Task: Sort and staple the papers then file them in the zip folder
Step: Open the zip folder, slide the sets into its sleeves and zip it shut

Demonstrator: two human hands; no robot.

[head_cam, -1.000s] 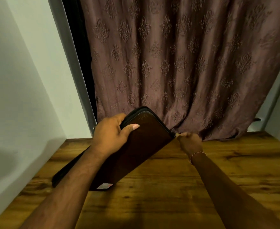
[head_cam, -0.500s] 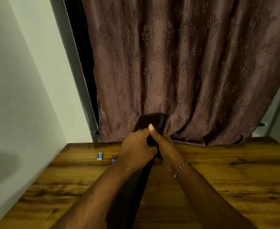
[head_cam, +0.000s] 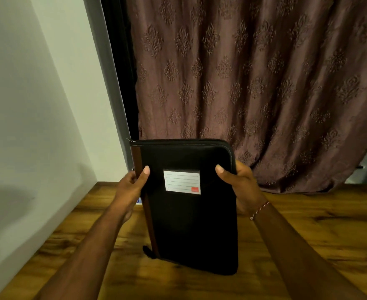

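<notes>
A black zip folder [head_cam: 191,217] with a brown spine and a white lined label [head_cam: 182,182] stands upright, zipped closed, its lower edge on or just above the wooden table [head_cam: 308,234]. My left hand [head_cam: 132,187] grips its spine edge, thumb on the front. My right hand [head_cam: 241,182] grips the opposite zipped edge, thumb on the front. No papers or stapler show in this view.
A small blue and white object [head_cam: 138,201] peeks out on the table behind my left hand. A patterned brown curtain [head_cam: 254,83] hangs behind the table. A pale wall [head_cam: 26,126] borders the table on the left.
The folder has turned from lying tilted on the table, through edge-on, to upright with its labelled face toward me. My right hand moved from the zip corner to the folder's right edge.
</notes>
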